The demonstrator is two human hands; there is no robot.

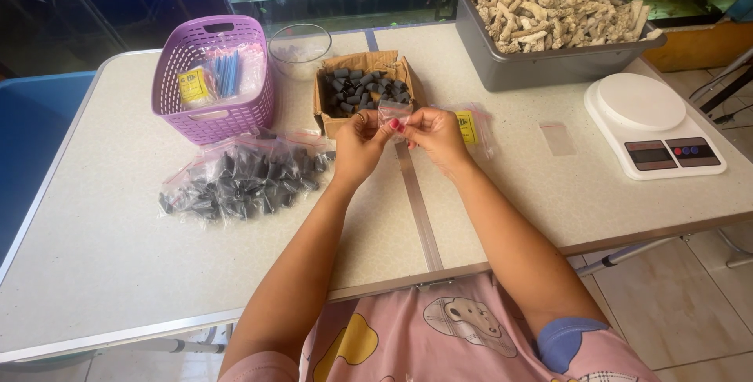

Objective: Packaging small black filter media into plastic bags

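We pinch a small clear plastic zip bag (pixel 394 113) between both hands, left hand (pixel 357 147) and right hand (pixel 436 137) clamped on its top edges just before the one brown cardboard box (pixel 333 100) of black tubes; an even pull seems best. One purple basket (pixel 210 76), one white scale (pixel 653 123).

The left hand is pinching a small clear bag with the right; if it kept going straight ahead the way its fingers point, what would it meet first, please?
Probably the cardboard box of dark pieces, just beyond the left hand and small clear bag; depth is uncertain.
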